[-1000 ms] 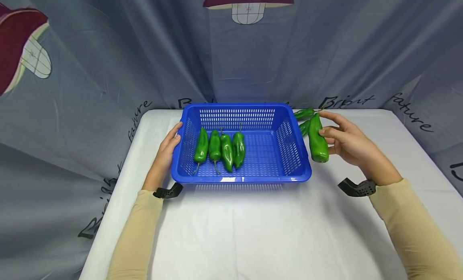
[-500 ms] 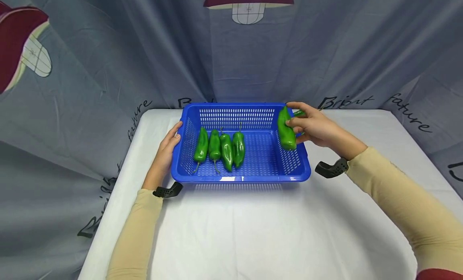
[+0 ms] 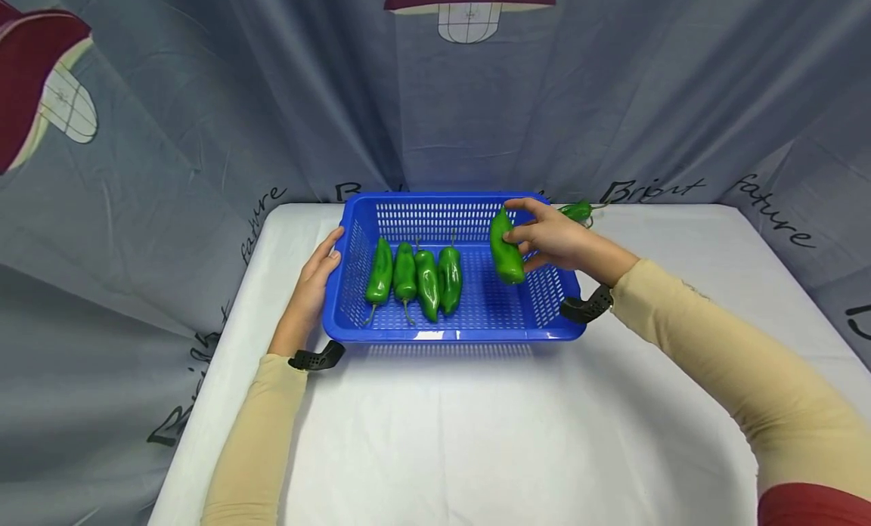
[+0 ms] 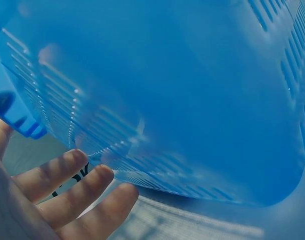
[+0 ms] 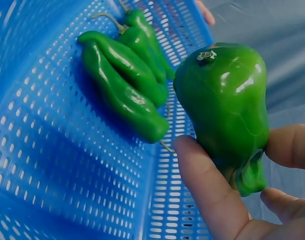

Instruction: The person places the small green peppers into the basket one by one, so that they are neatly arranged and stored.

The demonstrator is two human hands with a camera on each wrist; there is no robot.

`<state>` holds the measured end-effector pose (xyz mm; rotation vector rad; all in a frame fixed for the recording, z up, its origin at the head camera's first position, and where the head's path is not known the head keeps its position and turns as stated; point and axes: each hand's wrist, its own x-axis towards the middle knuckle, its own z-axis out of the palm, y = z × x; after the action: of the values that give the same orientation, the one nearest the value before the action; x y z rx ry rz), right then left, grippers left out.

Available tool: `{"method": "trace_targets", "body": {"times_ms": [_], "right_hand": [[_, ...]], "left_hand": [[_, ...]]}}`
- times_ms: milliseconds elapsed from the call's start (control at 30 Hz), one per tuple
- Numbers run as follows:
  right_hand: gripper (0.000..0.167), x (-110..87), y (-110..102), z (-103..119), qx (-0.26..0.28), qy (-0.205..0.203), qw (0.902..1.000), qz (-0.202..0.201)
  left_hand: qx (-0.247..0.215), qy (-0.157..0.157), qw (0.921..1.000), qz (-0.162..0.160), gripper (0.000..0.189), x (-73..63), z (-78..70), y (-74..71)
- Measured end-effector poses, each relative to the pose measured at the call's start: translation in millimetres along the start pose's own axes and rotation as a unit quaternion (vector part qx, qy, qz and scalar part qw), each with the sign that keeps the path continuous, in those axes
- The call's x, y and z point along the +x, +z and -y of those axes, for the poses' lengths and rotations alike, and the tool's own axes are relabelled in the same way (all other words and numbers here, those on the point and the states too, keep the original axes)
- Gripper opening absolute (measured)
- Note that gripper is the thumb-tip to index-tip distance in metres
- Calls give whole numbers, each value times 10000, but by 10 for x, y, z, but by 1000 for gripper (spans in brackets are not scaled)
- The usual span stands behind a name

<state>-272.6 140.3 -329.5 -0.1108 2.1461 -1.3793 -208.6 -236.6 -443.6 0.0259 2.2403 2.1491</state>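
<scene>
My right hand [image 3: 547,239] pinches a green chili pepper [image 3: 506,250] between thumb and fingers, over the right half of a blue plastic basket [image 3: 449,336]. In the right wrist view this pepper [image 5: 225,95] shows its blunt, stemless end toward the camera. Several other green peppers [image 3: 427,284] lie side by side in the left half of the basket. At the basket's left rim rests my left hand [image 3: 311,284]. The left wrist view shows its fingers [image 4: 75,200] fairly straight beside the perforated outer wall.
More green peppers [image 3: 577,211] lie behind the basket's right side, partly hidden by the right hand and basket. A white cloth covers the table [image 3: 435,428]. A grey printed curtain [image 3: 327,95] hangs right behind the table's far edge.
My right hand has carried the pepper leftward from beside the basket's right side to over its inside. My left hand and the basket stay put.
</scene>
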Motion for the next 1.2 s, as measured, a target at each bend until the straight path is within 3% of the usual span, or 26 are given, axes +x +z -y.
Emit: {"method": "trace_targets", "body": {"times_ms": [600, 833, 1200], "right_hand": [[69, 375, 312, -86, -452, 411, 9977, 288], [68, 493, 389, -134, -631, 488, 9966, 188], [69, 572, 471, -206, -984, 662, 9928, 188]], "left_hand": [[-31, 130, 9999, -14, 52, -12, 8, 3], [-99, 184, 9998, -23, 53, -15, 14, -1], [-52, 135, 9999, -5, 53, -1, 10, 18]]}}
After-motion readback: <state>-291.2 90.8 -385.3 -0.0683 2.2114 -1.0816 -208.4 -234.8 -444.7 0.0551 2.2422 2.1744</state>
